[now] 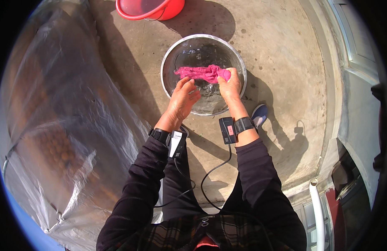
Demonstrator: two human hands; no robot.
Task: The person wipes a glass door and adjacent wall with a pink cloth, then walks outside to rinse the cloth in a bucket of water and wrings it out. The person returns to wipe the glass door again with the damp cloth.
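Observation:
A wet pink cloth (pixel 201 72) is stretched sideways over a round metal basin (pixel 203 113) of water. My right hand (pixel 230 84) is closed on the bunched right end of the cloth, above the basin's right side. Just below the cloth's left part is my left hand (pixel 183 95), fingers loosely curled and apart; its fingertips are close to the cloth's lower edge, and whether they touch it I cannot tell. The basin rests on the concrete ground.
A red plastic bucket (pixel 174 9) with a wire handle stands beyond the basin. Clear plastic sheeting (pixel 96 125) covers a heap of roundish things at the left. A wall runs along the right side, with a white pipe (pixel 318 213) at the lower right. My shoe (pixel 260 112) is near the basin.

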